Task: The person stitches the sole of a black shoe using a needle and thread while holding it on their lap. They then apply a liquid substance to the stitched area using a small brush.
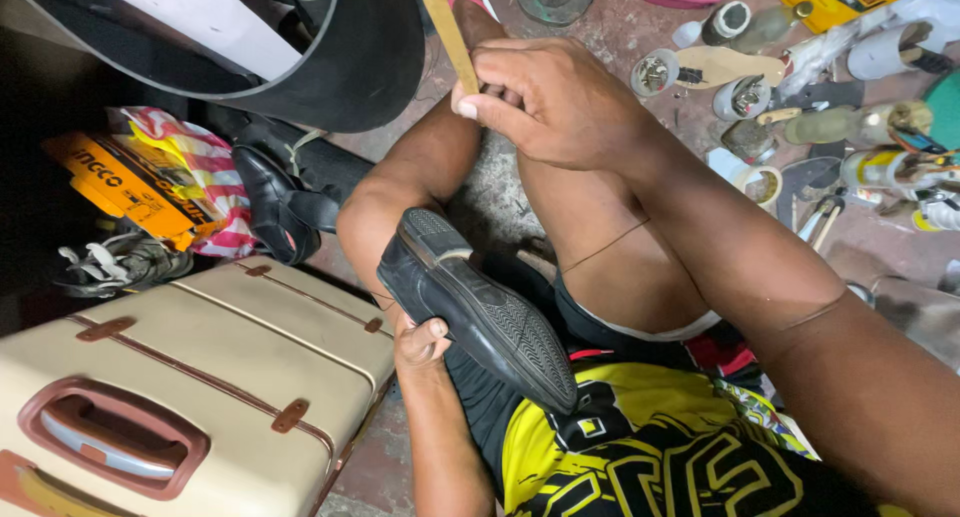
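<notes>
My left hand point(420, 342) grips a black shoe point(480, 307) from underneath, sole turned up, heel toward my knee and toe toward my lap. The shoe rests against my left leg. My right hand point(545, 102) is raised above the knees and pinches a flat wooden stick point(452, 37) that points up and away. The stick is well clear of the shoe's sole.
A cream suitcase point(190, 377) with brown trim lies at lower left. Another black shoe point(280, 207) and a striped bag point(200, 172) sit behind it, under a big black tub point(350, 67). Several jars, bottles and tools point(800, 107) clutter the floor at upper right.
</notes>
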